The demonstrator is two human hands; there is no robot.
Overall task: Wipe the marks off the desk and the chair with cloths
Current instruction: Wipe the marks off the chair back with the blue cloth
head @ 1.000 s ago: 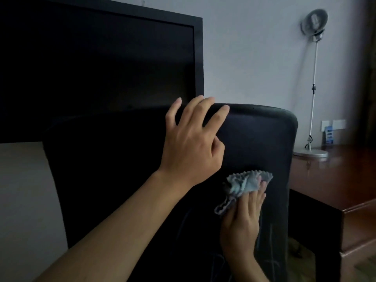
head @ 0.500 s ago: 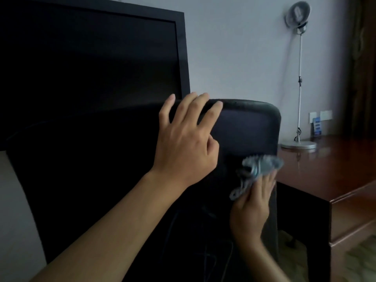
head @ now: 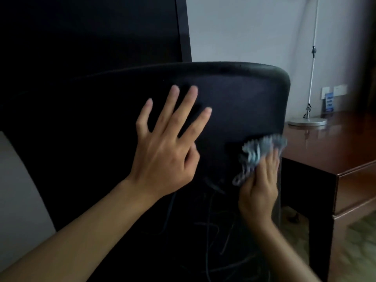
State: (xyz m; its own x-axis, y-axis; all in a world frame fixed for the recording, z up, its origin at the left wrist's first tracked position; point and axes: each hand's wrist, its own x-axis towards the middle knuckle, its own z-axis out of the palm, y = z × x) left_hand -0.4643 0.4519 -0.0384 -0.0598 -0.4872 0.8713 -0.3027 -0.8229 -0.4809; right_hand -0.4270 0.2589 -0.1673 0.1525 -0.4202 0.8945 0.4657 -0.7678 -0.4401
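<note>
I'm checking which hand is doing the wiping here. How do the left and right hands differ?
The left hand is bare, while the right hand holds a grey cloth. The left hand's fingers are straight and spread; the right hand's are together, pressing the cloth. The left hand sits higher, mid-backrest; the right is lower, near the right edge. Both are against the black chair back.

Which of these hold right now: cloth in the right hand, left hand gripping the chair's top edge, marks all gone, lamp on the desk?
1. The right hand holds the crumpled grey cloth against the black chair back. True.
2. The left hand grips the chair's top edge. False: its fingers are spread flat below the edge.
3. The chair back is free of marks. False: pale scribbled marks remain low down.
4. A silver lamp stands on the brown wooden desk. True.
</note>
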